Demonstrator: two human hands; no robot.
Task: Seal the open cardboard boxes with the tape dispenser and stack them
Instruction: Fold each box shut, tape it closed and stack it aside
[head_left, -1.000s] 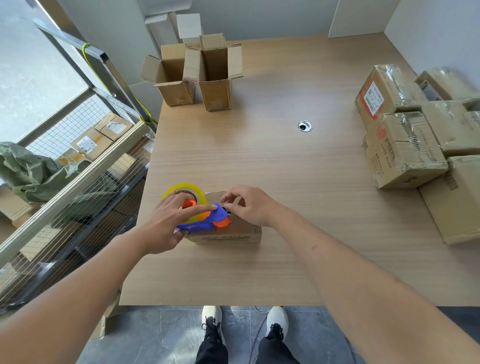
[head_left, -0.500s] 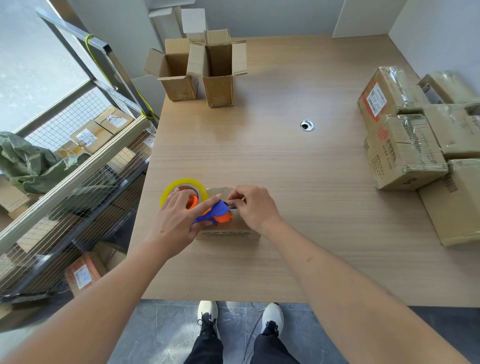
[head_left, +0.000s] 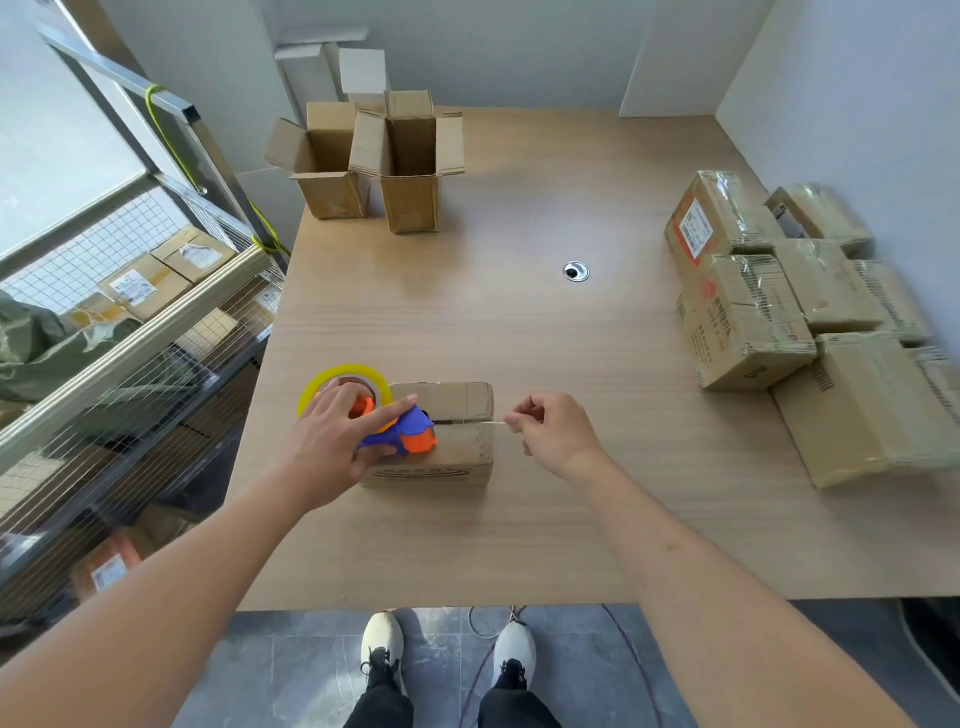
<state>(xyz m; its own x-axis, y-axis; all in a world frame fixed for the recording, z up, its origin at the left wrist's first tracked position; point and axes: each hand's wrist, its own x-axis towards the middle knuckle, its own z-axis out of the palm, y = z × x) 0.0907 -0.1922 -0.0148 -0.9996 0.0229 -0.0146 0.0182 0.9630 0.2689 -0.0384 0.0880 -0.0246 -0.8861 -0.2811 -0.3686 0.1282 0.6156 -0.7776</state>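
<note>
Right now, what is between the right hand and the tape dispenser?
In the head view, a thin strip of tape stretches over the box top, from the tape dispenser to the right hand, which pinches its end.

One blue-and-orange tape dispenser (head_left: 400, 434); one closed brown cardboard box (head_left: 441, 436) near the desk's (head_left: 519, 338) front edge; two open brown cardboard boxes (head_left: 410, 166) at its far-left corner.
</note>
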